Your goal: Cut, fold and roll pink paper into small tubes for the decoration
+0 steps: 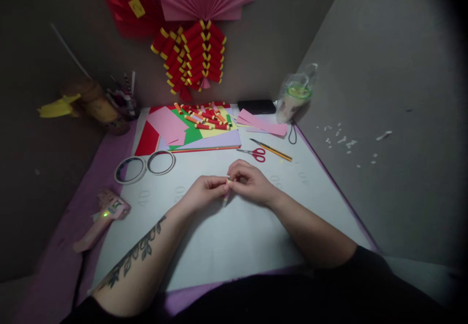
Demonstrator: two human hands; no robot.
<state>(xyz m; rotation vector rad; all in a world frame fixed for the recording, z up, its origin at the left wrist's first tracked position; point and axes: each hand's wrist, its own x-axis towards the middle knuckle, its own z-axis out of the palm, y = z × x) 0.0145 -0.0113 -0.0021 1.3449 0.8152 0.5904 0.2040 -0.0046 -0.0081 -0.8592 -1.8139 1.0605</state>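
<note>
Nearside of scissors [255, 153], pinching sm. pink-yellow roll [226, 196] w/ L hand [207, 191] & R hand [251, 181] fingertips; press lightly, align edge w/o crushing.

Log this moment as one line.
left hand: pinching small piece | right hand: pinching same piece | scissors: lying beyond right hand

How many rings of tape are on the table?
2. One tape ring lies at the left edge of the white sheet; the other tape ring is just right of it, near the coloured paper. No others show.
</note>
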